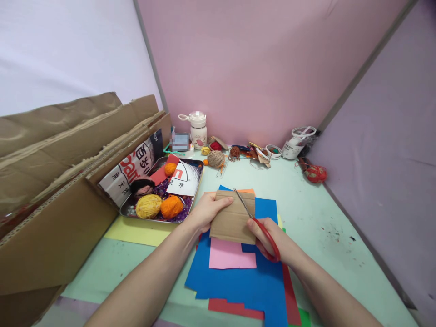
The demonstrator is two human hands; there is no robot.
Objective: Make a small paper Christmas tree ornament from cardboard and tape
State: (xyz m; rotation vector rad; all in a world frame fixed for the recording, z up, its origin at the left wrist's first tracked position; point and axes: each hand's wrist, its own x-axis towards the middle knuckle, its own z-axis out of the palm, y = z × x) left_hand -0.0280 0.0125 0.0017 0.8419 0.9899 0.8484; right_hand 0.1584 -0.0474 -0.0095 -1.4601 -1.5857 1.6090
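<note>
The table (316, 200) is the work surface. Large cardboard sheets (51, 227) stand on edge along its left side, an arrangement that probably keeps the centre free. A blue paper (238, 284), with other coloured sheets showing beneath it, lies in front of the person; it likely serves as an underlay. A printed panel (136, 170) leans on the cardboard sheets behind a metal tray (195, 194). The raised rim of the tray presumably stops its yarn balls from rolling off.

The cardboard piece (231, 220) is held over the blue paper, its lower edge overlapping a pink paper (228, 256). The left hand (207, 211) grips its left edge: thumb flat on the face, remaining fingers hidden behind, apparently to keep it steady. The right hand (274, 230) grips red-handled scissors (271, 240) at the right edge, fingers closed about the handle. The visible blade slants up and away across the face; whether the blades are spread cannot be told.

A bottle (198, 136) and a white tub (294, 145) stand at the rear, outside the working area.

Markings: the printed panel carries large dark Chinese characters, partial red lettering and the smaller characters 用天然. A printed card (185, 179) in the tray shows a red "n" and 泉水. The tub's label is too small to read.
</note>
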